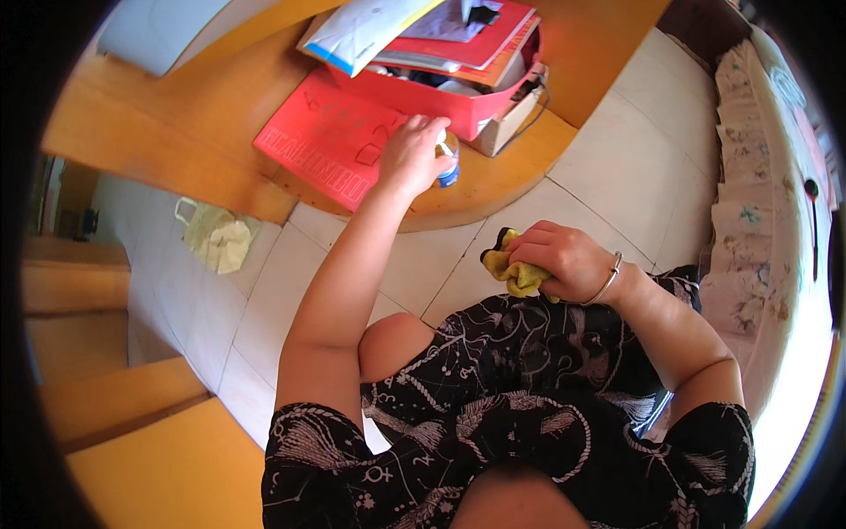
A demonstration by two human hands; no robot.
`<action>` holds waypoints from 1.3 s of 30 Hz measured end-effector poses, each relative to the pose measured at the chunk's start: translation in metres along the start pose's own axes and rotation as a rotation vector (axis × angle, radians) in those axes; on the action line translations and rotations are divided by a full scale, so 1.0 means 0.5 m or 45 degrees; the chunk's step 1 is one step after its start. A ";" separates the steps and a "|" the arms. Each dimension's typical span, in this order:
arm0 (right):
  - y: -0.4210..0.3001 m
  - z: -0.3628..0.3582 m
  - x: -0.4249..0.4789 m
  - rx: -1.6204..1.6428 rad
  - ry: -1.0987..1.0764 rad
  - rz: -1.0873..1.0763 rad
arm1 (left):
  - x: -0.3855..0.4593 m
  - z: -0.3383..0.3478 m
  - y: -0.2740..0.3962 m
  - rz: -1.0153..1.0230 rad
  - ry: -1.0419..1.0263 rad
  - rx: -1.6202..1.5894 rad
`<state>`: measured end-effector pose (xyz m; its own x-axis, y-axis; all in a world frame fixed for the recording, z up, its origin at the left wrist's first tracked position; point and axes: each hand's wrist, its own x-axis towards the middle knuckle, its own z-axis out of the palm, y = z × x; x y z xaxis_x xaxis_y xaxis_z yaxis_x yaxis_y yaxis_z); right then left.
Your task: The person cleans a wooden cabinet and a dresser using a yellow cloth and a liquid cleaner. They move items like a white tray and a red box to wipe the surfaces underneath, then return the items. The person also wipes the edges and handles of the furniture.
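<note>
My left hand [411, 153] is wrapped around a small bottle [449, 173] with a white cap, amber contents and a blue label. The bottle stands at the curved edge of a low wooden shelf [515, 168], and my palm hides part of it. Just left of that hand lies a flat red box or folder [324, 135] bearing writing. Bunched in my right hand [562, 258] is a yellow cloth [522, 272] with black edging, held above my lap.
Behind the bottle, a red bin [423, 99] holds papers and folders, beside a cardboard box [509, 122] with a dark cable. A pale bag [221, 238] rests on the tiled floor [370, 258]. A bed with a ruffled cover [743, 198] runs along the right.
</note>
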<state>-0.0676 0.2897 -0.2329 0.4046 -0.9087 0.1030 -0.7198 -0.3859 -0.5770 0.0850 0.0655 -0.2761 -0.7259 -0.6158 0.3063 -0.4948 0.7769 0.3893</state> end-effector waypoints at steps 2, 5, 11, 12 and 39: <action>-0.004 -0.011 -0.012 -0.020 0.030 -0.016 | 0.010 0.020 -0.001 -0.045 -0.003 0.054; 0.000 -0.027 -0.032 -0.017 0.067 -0.029 | 0.018 0.019 0.019 0.035 -0.092 0.056; -0.008 -0.057 -0.064 -0.001 0.104 -0.047 | 0.036 0.029 0.134 0.312 -0.169 -0.097; -0.007 -0.059 -0.067 -0.008 0.120 -0.034 | 0.051 0.039 0.153 0.361 -0.166 -0.137; 0.037 -0.082 -0.132 -0.102 0.276 -0.019 | 0.408 0.312 0.242 0.111 0.048 0.239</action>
<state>-0.1307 0.3359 -0.2173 0.2915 -0.9123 0.2876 -0.7606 -0.4034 -0.5087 -0.1974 0.0543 -0.3022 -0.7534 -0.5468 0.3653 -0.5137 0.8362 0.1921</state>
